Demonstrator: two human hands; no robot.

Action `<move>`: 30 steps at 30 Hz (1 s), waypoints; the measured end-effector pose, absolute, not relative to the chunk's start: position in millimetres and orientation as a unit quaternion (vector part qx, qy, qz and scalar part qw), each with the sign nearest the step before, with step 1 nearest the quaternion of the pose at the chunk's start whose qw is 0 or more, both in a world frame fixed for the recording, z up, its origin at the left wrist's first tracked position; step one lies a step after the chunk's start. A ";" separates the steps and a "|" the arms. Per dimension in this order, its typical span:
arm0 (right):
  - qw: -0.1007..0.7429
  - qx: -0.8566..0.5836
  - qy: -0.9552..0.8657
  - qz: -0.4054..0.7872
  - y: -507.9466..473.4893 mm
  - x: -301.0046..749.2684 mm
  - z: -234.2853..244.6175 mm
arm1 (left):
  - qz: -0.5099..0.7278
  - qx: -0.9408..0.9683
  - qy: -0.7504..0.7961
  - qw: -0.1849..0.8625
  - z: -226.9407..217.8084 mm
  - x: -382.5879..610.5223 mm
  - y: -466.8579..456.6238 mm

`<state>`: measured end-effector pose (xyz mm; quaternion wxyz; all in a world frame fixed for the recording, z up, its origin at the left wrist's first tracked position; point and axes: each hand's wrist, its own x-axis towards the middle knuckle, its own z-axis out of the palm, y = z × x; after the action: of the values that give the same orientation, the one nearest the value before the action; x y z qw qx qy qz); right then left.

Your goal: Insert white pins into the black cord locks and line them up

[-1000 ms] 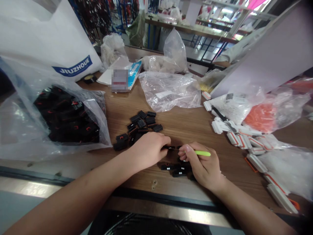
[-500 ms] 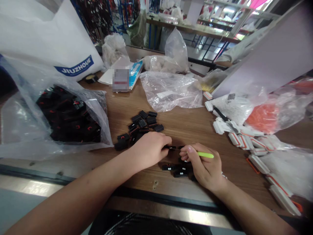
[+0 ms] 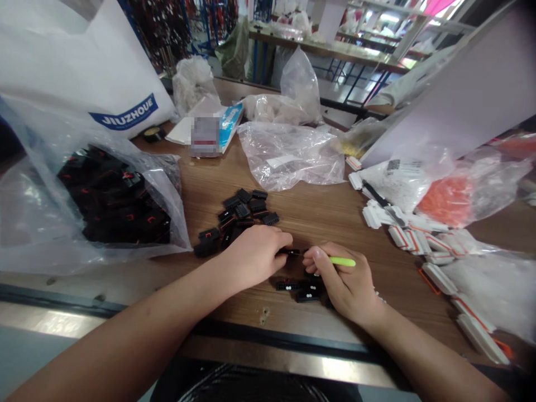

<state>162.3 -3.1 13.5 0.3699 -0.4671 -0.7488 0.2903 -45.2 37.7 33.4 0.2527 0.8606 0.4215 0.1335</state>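
My left hand [image 3: 253,255] is closed on a small black connector [image 3: 293,252] that it presses to the wooden table [image 3: 318,215]. My right hand [image 3: 345,285] grips a thin tool with a lime-green handle [image 3: 342,261], its tip at the connector. Several black connectors with white dots [image 3: 299,289] lie just below my hands. A loose pile of black connectors [image 3: 240,215] sits beyond my left hand.
A clear bag of black and red connectors [image 3: 113,201] lies at the left. White connectors [image 3: 414,234] and bags with orange parts [image 3: 450,201] crowd the right. A crumpled clear bag [image 3: 293,153] and a white printed bag [image 3: 100,78] stand further back.
The green-handled tool in my right hand slid out to the right and came back left towards the connector. My left hand has stayed put.
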 end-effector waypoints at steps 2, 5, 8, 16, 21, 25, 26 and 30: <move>0.361 -0.461 -0.755 0.294 -3.7 163.3 14.3 | 0.130 0.864 0.427 0.234 33.3 -46.7 37.3; 0.395 -0.453 -0.747 0.284 -4.4 166.8 15.2 | 0.110 0.866 0.447 0.195 34.5 -50.1 38.0; 0.436 -0.453 -0.733 0.258 -4.0 170.1 16.2 | 0.102 0.862 0.463 0.179 36.3 -52.0 39.1; 0.406 -0.458 -0.736 0.288 -5.2 167.3 12.2 | 0.124 0.859 0.442 0.226 36.1 -46.8 36.8; 0.408 -0.453 -0.737 0.291 -4.8 164.9 12.2 | 0.120 0.862 0.439 0.222 35.9 -47.5 36.9; 0.416 -0.454 -0.738 0.275 -4.0 164.4 13.3 | 0.120 0.864 0.440 0.214 34.3 -47.9 37.2; 0.415 -0.456 -0.738 0.274 -3.8 164.4 13.2 | 0.120 0.864 0.441 0.213 34.0 -47.9 37.1; 0.402 -0.462 -0.739 0.282 -3.8 164.4 11.4 | 0.117 0.864 0.442 0.213 34.4 -47.6 36.8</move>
<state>164.4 -3.8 11.4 0.4019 -0.4621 -0.7386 0.2818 -47.6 36.8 34.4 0.2128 0.8635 0.4419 0.1172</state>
